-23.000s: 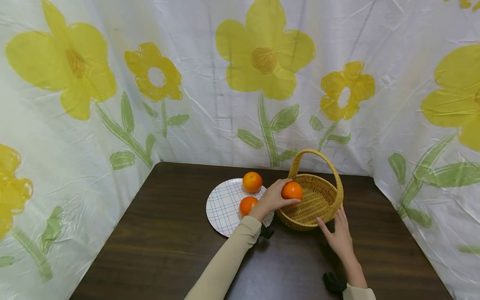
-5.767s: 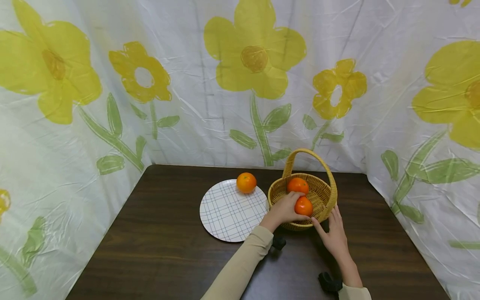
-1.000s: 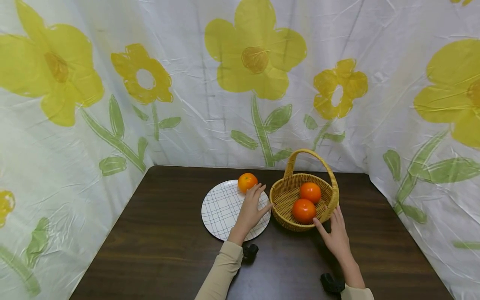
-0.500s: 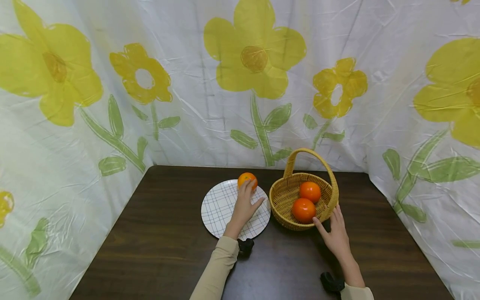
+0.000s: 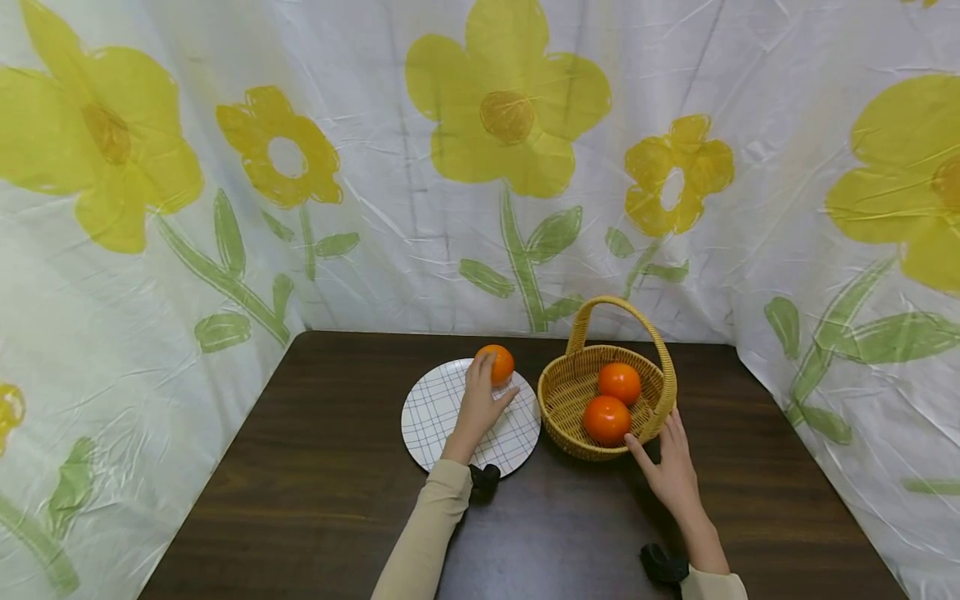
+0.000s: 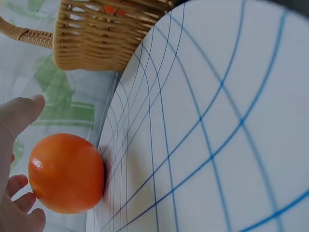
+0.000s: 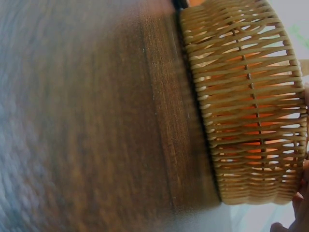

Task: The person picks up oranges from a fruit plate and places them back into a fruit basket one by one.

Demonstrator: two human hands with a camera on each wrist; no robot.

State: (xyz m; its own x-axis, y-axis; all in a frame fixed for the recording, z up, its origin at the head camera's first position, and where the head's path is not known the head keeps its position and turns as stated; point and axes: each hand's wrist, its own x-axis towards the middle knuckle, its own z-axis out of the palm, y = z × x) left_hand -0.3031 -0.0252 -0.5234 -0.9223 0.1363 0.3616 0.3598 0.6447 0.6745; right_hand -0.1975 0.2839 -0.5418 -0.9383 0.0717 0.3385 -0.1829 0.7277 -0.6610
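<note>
On the far right part of the round white plate with blue grid lines (image 5: 435, 415) lies an orange (image 5: 502, 367). My left hand (image 5: 475, 410) reaches over the plate, its fingers at the orange's left side. In the left wrist view the fingertips (image 6: 25, 202) are at the orange and the thumb stands off it. Two more oranges, a front one (image 5: 607, 420) and a rear one (image 5: 619, 382), lie in the wicker basket (image 5: 561, 412). My right hand (image 5: 675, 477) rests against the basket's right front side, thumb at the rim and fingers extended along the outside.
The basket stands right of the plate, its tall arched handle (image 5: 628, 304) rising over it. Both are on a dark wooden table (image 5: 322, 467). Behind the table hangs a white curtain (image 5: 390, 250) with yellow flowers.
Over the last second my left hand has moved left across the plate, from between plate and basket to the orange's left side. Earlier, two oranges went from plate to basket. The right hand stays put.
</note>
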